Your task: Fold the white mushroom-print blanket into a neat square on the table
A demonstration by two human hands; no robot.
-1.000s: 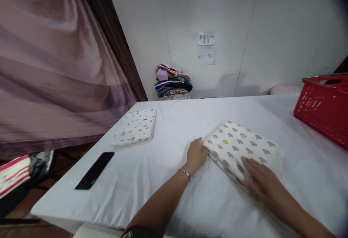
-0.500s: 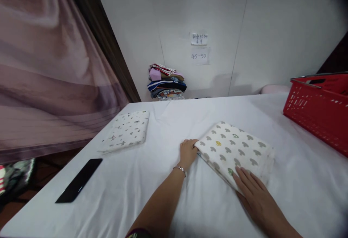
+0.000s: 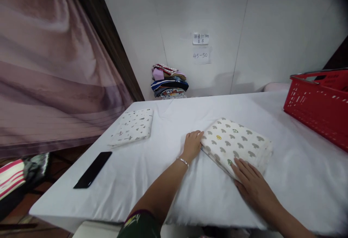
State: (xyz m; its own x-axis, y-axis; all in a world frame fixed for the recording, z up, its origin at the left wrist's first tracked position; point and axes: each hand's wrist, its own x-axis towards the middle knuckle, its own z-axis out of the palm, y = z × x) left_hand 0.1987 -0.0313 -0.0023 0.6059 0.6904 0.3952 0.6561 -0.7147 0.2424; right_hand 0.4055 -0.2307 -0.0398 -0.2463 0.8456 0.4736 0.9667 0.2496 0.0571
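Observation:
A folded cream cloth with grey and coloured prints [image 3: 239,143] lies on the white-covered table [image 3: 174,180]. My left hand [image 3: 192,144] curls round its left corner, fingers tucked at the edge. My right hand [image 3: 251,183] presses on its near edge, fingers stretched flat and slightly apart. A second folded cloth with small dark prints [image 3: 133,126] rests at the table's far left. A black phone [image 3: 92,164] lies face down near the left front edge.
A red plastic basket [image 3: 320,103] stands at the right. A stack of folded clothes [image 3: 170,82] sits behind the table against the white wall, under two paper notes [image 3: 200,45]. A mauve curtain [image 3: 49,67] hangs at the left, striped fabric [image 3: 13,176] below it.
Both hands have stayed on the folded cloth, which has shifted slightly on the table. My right hand slid from the cloth's top to its near edge. The camera view swung a little.

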